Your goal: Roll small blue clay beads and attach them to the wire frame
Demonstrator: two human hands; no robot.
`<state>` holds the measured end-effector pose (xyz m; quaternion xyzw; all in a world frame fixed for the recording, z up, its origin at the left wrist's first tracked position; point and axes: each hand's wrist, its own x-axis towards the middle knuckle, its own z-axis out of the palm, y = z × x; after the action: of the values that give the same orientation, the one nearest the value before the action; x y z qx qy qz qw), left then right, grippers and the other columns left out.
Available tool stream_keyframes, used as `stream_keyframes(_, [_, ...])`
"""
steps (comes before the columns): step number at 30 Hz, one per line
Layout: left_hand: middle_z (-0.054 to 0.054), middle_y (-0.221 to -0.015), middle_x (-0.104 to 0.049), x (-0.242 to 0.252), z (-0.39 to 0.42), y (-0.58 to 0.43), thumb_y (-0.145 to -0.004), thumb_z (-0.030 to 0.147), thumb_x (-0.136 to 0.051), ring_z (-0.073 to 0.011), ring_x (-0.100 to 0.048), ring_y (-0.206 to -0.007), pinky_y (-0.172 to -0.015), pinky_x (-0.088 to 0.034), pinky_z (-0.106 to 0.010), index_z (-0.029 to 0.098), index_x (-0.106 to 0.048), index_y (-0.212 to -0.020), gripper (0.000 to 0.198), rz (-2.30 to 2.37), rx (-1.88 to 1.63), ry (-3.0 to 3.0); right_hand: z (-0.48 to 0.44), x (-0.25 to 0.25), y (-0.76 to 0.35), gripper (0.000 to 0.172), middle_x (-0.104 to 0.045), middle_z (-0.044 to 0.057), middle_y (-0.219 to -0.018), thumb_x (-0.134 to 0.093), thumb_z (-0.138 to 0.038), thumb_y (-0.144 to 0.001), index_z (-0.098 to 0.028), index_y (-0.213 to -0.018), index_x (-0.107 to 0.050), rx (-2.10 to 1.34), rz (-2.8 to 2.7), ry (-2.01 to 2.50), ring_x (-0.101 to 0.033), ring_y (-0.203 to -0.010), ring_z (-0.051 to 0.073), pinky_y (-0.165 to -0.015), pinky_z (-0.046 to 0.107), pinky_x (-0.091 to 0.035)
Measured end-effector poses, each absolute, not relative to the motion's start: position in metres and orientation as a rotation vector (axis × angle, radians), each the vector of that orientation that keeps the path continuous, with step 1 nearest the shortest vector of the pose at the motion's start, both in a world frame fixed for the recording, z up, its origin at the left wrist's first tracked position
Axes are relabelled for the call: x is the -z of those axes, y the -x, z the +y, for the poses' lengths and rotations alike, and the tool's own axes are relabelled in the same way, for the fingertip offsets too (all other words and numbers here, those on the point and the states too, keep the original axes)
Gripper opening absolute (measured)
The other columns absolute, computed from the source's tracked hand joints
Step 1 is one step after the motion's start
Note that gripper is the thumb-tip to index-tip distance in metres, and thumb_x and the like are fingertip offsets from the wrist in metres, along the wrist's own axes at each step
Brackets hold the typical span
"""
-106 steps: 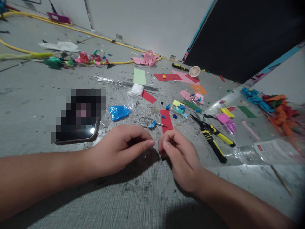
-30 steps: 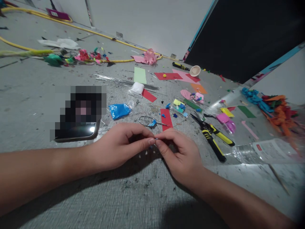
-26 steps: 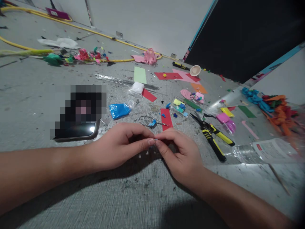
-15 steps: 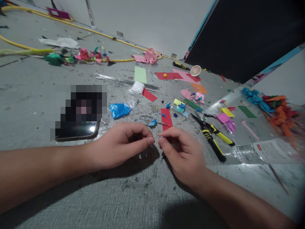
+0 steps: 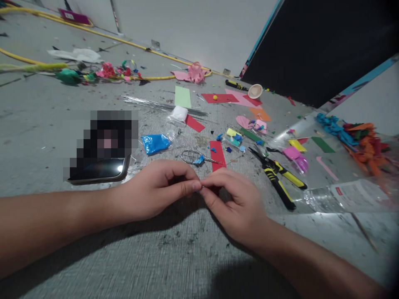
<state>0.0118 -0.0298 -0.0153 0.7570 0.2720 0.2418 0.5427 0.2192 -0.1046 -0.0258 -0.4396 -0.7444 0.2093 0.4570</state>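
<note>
My left hand is closed in a pinch above the grey textured surface. My right hand is pinched too, and the fingertips of both hands meet. Whatever is between them is too small and hidden to make out. Just beyond the fingers lies a small wire racket shape with a blue clay bit on it. Its handle crosses a red paper strip. A bag of blue clay lies past my left hand. Yellow-and-black pliers rest open to the right of my right hand.
A phone, partly blurred out, lies at the left. Thin wires and a white clay packet are farther back. A clear plastic bottle lies at the right. A yellow cable runs along the back.
My right hand has moved left, so its fingertips now touch those of my left hand; a small gap was between them before. The things on the surface stay put.
</note>
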Motion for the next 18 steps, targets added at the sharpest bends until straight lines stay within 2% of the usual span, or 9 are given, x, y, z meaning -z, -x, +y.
stream_keyframes(6, [0.002, -0.07, -0.065, 0.0136, -0.032, -0.0128, -0.101, 0.035, -0.065, -0.0135, -0.059, -0.066, -0.06, -0.047, -0.024, 0.018, -0.071, -0.08, 0.027, 0.736, -0.592, -1.81, -0.1085, 0.0246, -0.2194, 0.007, -0.066, -0.002, -0.081, -0.062, -0.019, -0.101, -0.022, -0.095, -0.064, -0.642, -1.78, 1.241, -0.062, -0.071, 0.012, -0.066, 0.026, -0.051])
stream_keyframes(11, [0.0, -0.07, -0.066, 0.0148, -0.0326, -0.0128, -0.1, 0.035, -0.064, -0.0151, -0.06, -0.065, -0.06, -0.047, -0.027, 0.018, -0.072, -0.082, 0.027, 0.786, -0.626, -1.883, -0.1091, 0.0246, -0.2206, 0.021, -0.057, -0.005, -0.071, -0.053, -0.024, -0.108, -0.022, -0.087, -0.057, -0.747, -1.788, 1.25, -0.055, -0.063, 0.01, -0.06, 0.025, -0.043])
stream_keyframes(13, [-0.001, -0.072, -0.069, 0.0153, -0.0329, -0.013, -0.099, 0.035, -0.064, -0.0161, -0.061, -0.067, -0.062, -0.047, -0.028, 0.018, -0.074, -0.084, 0.025, 0.832, -0.642, -1.922, -0.1087, 0.0246, -0.2205, 0.022, -0.06, -0.004, -0.073, -0.053, -0.024, -0.108, -0.021, -0.088, -0.059, -0.718, -1.8, 1.231, -0.057, -0.066, 0.01, -0.062, 0.025, -0.045])
stream_keyframes(18, [0.0, -0.071, -0.068, 0.0159, -0.0329, -0.0127, -0.099, 0.034, -0.065, -0.0153, -0.061, -0.068, -0.062, -0.046, -0.026, 0.018, -0.075, -0.085, 0.024, 0.824, -0.633, -1.97, -0.1059, 0.0261, -0.2189, 0.007, -0.074, 0.001, -0.087, -0.065, -0.019, -0.103, -0.019, -0.102, -0.072, -0.57, -1.824, 1.21, -0.068, -0.077, 0.013, -0.071, 0.026, -0.054])
